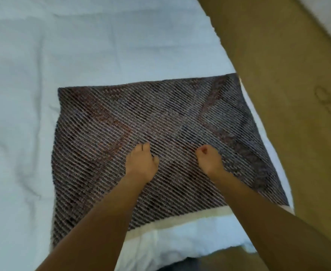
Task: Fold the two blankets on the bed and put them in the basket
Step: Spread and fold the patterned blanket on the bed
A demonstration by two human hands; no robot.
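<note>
A dark blanket (121, 118) with fine diagonal stripes and a cream border along its near edge lies flat in a rough rectangle on the white bed (33, 75). Both of my hands rest on its middle. My left hand (141, 163) lies on the fabric with its fingers curled down. My right hand (208, 159) sits a short way to the right, fingers tucked under against the cloth. Whether either hand pinches fabric is not visible. No basket and no second blanket are in view.
The white bed cover spreads wrinkled to the left and behind the blanket. A tan floor (287, 94) runs along the right side of the bed. The bed's near edge (180, 251) is just under my forearms.
</note>
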